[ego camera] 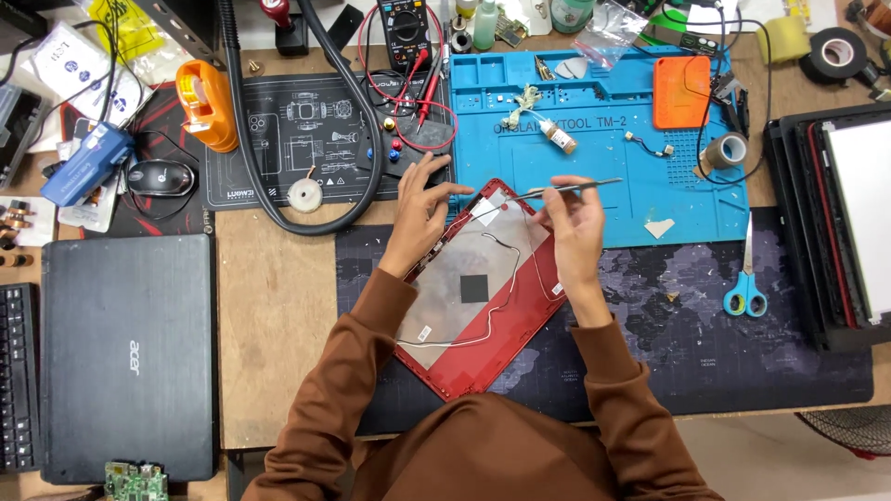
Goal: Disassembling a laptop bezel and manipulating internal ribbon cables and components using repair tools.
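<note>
Two hands work the red laptop lid (483,357) (cables still routed inside): left hand (419,209) splayed flat on its edge, right hand (571,223) pinching tweezers (571,188)

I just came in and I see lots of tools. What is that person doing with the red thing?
A person in brown sleeves is working on a red laptop lid that lies inside-up on the desk. The left hand presses on its top edge. The right hand holds thin metal tweezers over the lid's upper corner, near the thin wires running across the inside. Blue-handled scissors and a blue work mat lie close by.
</note>
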